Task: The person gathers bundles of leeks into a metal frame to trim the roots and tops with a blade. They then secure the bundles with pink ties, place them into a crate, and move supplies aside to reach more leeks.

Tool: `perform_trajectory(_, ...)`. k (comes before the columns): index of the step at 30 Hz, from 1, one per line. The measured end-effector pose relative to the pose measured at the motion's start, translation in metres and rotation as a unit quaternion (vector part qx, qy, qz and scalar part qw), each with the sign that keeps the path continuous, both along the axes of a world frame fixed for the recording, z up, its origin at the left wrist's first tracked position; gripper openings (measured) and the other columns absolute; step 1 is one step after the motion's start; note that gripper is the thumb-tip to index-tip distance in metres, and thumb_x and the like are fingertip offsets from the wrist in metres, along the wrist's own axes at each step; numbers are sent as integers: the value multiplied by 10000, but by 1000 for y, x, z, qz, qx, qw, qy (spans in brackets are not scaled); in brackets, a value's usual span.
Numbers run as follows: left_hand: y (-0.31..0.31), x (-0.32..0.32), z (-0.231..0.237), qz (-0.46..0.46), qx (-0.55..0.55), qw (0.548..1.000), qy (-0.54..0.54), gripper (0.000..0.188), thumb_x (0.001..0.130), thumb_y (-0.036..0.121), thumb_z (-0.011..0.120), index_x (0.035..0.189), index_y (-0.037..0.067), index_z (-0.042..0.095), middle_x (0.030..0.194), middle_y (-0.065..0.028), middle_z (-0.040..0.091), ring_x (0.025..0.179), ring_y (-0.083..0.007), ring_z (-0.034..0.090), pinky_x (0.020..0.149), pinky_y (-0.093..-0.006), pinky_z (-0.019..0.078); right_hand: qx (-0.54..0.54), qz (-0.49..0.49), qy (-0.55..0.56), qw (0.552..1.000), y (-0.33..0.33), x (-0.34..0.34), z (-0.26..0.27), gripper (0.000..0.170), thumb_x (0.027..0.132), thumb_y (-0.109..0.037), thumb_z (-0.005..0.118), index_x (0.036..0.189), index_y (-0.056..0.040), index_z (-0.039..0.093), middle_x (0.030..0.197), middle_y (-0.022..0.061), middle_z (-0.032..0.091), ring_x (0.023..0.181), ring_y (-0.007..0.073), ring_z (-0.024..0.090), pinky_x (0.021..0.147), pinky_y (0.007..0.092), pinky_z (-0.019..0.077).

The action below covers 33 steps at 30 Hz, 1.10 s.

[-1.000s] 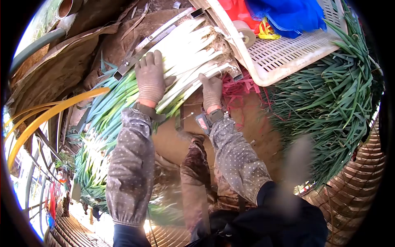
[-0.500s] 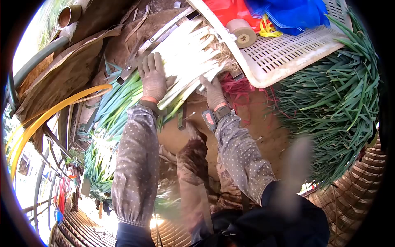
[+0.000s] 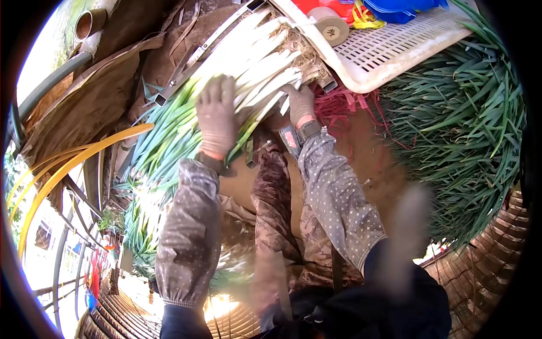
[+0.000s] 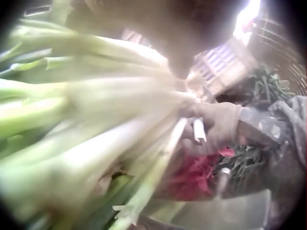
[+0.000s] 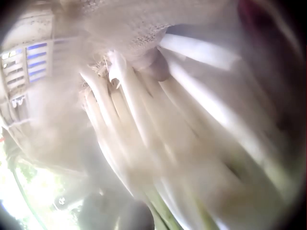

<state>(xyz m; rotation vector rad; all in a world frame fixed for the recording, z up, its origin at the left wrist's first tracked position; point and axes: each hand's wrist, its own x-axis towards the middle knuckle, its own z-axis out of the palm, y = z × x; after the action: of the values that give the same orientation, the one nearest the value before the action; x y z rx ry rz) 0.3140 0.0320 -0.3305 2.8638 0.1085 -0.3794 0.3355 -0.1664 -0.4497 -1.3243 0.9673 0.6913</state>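
Note:
A thick layer of green onions [image 3: 248, 68] lies slantwise across a metal frame, white root ends toward the upper right and green leaves toward the lower left. My gloved left hand [image 3: 217, 116] is over the stalks where white turns to green, its fingers straight and side by side. At the near edge of the root ends, my gloved right hand [image 3: 300, 104] grips a few white stalks. In the left wrist view, cut-looking white ends [image 4: 199, 129] poke out beside the right glove [image 4: 218, 124]. Its fingers [image 5: 156, 67] bear on the stalks in the right wrist view.
A white slatted crate [image 3: 361, 79] stands at upper right, holding a tape roll [image 3: 331, 28] and blue and red bags. Pink string [image 3: 339, 107] lies below it. More green onions [image 3: 451, 113] are heaped at right. A yellow hose [image 3: 84, 152] arcs at left beside a metal bar [image 3: 186, 70].
The left hand has lifted slightly off its earlier place and shifted toward me along the stalks. The right hand moved a little up toward the root ends. The head view has shifted slightly.

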Motion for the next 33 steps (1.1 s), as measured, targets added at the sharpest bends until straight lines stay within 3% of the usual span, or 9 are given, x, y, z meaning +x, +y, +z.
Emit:
perform_trajectory(3,-20,-10,-2,-79,30,987,137,536,716,277,826,1176,133,591,1140,-61,574,1045,-246,612,828,-424,489,19,60,-11,998,-6,-6,12,256,816,-122,716,999,33,627,816,50,670,560,156,589,490,306,461)
perform_trajectory(6,-31,-13,-27,-117,107,980,122,341,763,220,763,1014,77,582,1010,-96,606,723,-246,680,616,-380,560,52,-2,-20,998,-8,-13,19,220,830,-136,732,979,5,651,816,26,660,566,127,575,492,296,448)
perform_trajectory(9,-46,-2,-33,-113,125,980,105,168,824,137,674,938,62,575,967,-117,615,638,-244,686,522,-360,562,45,22,-36,998,-13,-11,19,229,869,-159,717,1038,-13,671,830,12,656,571,109,560,490,280,438)
perform_trajectory(11,-56,3,-36,-116,106,979,131,117,840,106,641,940,55,607,925,-115,610,665,-269,695,552,-377,571,27,52,-108,992,-15,-19,4,287,909,-208,696,1122,-19,664,855,15,669,591,116,598,500,280,474)
perform_trajectory(15,-65,24,-33,-60,45,978,196,192,793,67,695,979,32,661,939,-163,670,775,-323,727,626,-406,589,39,-46,-17,998,-24,-23,15,313,969,-299,646,1119,-25,663,909,58,695,645,179,693,572,312,563)
perform_trajectory(19,-82,50,-38,-49,-19,973,225,180,792,97,706,954,21,697,984,-194,704,859,-355,721,742,-434,584,17,-105,-46,993,-41,-21,16,368,1013,-355,577,1060,-4,674,795,60,643,445,88,422,437,281,405)
perform_trajectory(22,-94,58,-42,-21,-56,971,232,201,833,159,673,985,29,691,991,-180,703,879,-354,712,763,-446,573,11,-3,-33,999,-55,-16,34,356,1014,-351,574,1071,-16,684,785,42,627,446,76,397,439,272,388)
perform_trajectory(26,-82,40,-39,33,-96,982,159,217,877,274,666,951,70,651,917,-179,689,871,-387,677,773,-495,533,21,-12,-72,997,-77,-10,63,308,1011,-295,540,1052,-38,704,763,14,598,506,65,424,473,246,379)
perform_trajectory(33,-80,37,-46,19,-62,979,193,177,889,237,652,992,96,622,1024,-153,660,873,-378,680,759,-489,536,-46,-146,-75,985,-106,-40,71,361,1026,-336,506,1103,-23,669,782,17,615,559,91,502,524,262,447)
